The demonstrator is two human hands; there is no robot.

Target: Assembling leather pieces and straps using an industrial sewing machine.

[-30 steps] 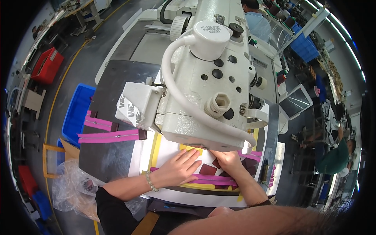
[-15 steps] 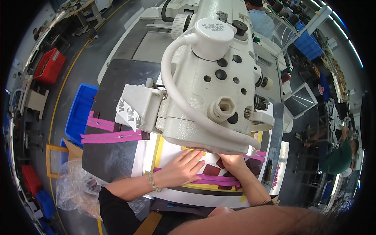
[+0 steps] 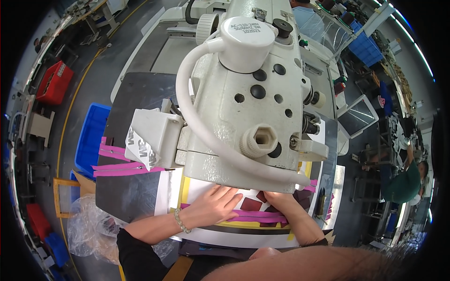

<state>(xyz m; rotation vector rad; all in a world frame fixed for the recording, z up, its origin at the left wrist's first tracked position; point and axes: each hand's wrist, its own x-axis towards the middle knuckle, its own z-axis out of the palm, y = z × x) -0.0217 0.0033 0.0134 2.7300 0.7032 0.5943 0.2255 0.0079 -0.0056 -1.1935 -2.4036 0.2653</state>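
Note:
My left hand [image 3: 213, 205], with a beaded bracelet at the wrist, lies with fingers stretched out on a white sheet [image 3: 233, 195] edged with yellow strips. Its fingertips reach the lower edge of a large white sewing machine head [image 3: 220, 175], and its thumb side touches a magenta zipper strip [image 3: 258, 216] lying crosswise. My right hand [image 3: 280, 200] reaches under the machine head, which hides its fingers; what they hold, if anything, does not show. Between the hands lie a dark red patch [image 3: 251, 204] and a smaller patch [image 3: 261, 196]. The needle area is hidden by the head.
More magenta zippers [image 3: 126, 170] hang off the dark tabletop [image 3: 124, 192] on the left, near a blue bin [image 3: 92, 136]. Clear plastic wrapping [image 3: 89, 229] lies lower left. A screen [image 3: 359, 118] stands at the right; a person in green [image 3: 404, 185] is farther right.
My view has shifted slightly, so the machine head sits lower and farther left and covers more of the space above my fingertips. Both hands stay nearly in place on the sheet.

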